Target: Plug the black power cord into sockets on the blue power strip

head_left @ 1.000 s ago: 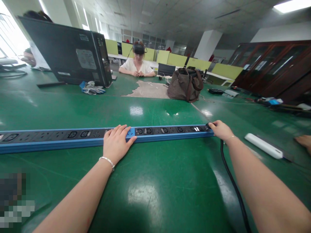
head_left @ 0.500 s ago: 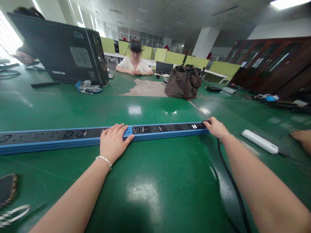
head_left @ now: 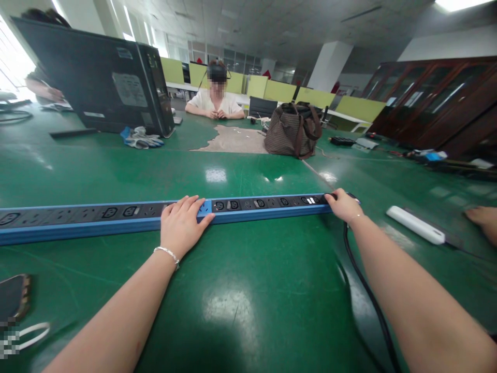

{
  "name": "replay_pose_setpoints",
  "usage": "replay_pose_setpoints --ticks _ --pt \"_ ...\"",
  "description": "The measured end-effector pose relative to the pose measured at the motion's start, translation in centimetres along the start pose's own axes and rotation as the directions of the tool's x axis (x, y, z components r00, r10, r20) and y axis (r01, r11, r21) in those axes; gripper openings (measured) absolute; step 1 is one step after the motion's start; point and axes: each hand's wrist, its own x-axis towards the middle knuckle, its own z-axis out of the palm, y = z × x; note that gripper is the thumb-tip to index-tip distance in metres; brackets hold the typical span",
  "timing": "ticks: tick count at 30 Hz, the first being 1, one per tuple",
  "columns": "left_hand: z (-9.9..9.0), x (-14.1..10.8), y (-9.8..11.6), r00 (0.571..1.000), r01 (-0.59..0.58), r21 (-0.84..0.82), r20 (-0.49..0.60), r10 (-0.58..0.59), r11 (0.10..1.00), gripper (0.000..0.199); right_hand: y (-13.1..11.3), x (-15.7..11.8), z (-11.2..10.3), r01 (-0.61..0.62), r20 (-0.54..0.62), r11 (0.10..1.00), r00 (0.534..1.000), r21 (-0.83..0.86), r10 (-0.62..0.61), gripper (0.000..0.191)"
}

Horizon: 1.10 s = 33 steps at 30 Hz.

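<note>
A long blue power strip [head_left: 248, 215] with a black face and several sockets lies across the green table. My left hand [head_left: 184, 220] rests flat over its middle, fingers stretched out beside a blue socket section and the thumb apart on the near edge. At the strip's right end, my right hand [head_left: 344, 204] pinches a black plug [head_left: 329, 198], mostly hidden by the fingers. A thick black cable [head_left: 363, 282] runs from beneath that hand toward the lower right. Whether the plug sits fully in a socket I cannot tell.
A white bar-shaped device [head_left: 415, 224] lies to the right, near another person's hand [head_left: 483, 217]. A phone [head_left: 13, 298] lies at lower left. Farther back are a black computer case [head_left: 116, 83], gloves [head_left: 143, 138], a brown bag [head_left: 291, 129] and a seated person [head_left: 215, 101].
My right hand has shifted very slightly left and down at the strip's end, and the cable has swung a little left. My left hand stays in place.
</note>
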Motion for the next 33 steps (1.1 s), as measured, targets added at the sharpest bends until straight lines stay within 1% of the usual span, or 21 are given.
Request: replay_pose_setpoints --ticks 5,10,18,22,28,31,33 --pt "0.0 0.0 0.0 1.000 0.002 -0.003 0.004 -0.002 1.000 0.049 -0.2 -0.4 -0.1 0.058 -0.070 0.996 0.996 -0.062 -0.062 0.038" --pt "-0.1 0.1 0.0 1.000 0.002 -0.012 0.007 -0.002 1.000 0.048 -0.5 -0.6 -0.5 -0.030 -0.011 0.999 0.999 -0.022 0.030 0.042" --pt "0.1 0.0 -0.1 1.000 -0.006 -0.041 -0.012 0.006 0.999 0.049 -1.0 -0.7 -0.9 -0.041 0.011 0.993 0.999 -0.111 0.043 0.047" --pt "0.1 0.0 -0.1 1.000 -0.004 -0.051 -0.008 0.003 0.999 0.048 -1.1 -0.7 -1.0 -0.043 0.013 0.990 0.999 -0.136 0.046 0.046" --pt "0.0 0.0 -0.1 1.000 0.003 -0.046 -0.005 -0.004 0.999 0.049 -1.3 -1.1 -0.9 -0.055 -0.011 0.994 0.998 -0.094 0.054 0.044" --pt "0.0 0.0 0.0 1.000 0.002 -0.042 -0.007 -0.003 0.999 0.049 -1.0 -0.9 -1.2 -0.058 -0.046 0.998 0.997 -0.009 0.057 0.042" --pt "-0.1 0.0 0.0 1.000 -0.001 -0.041 -0.004 0.000 0.999 0.049 -0.5 -0.4 -2.1 -0.051 -0.070 0.996 0.996 0.067 0.056 0.044"
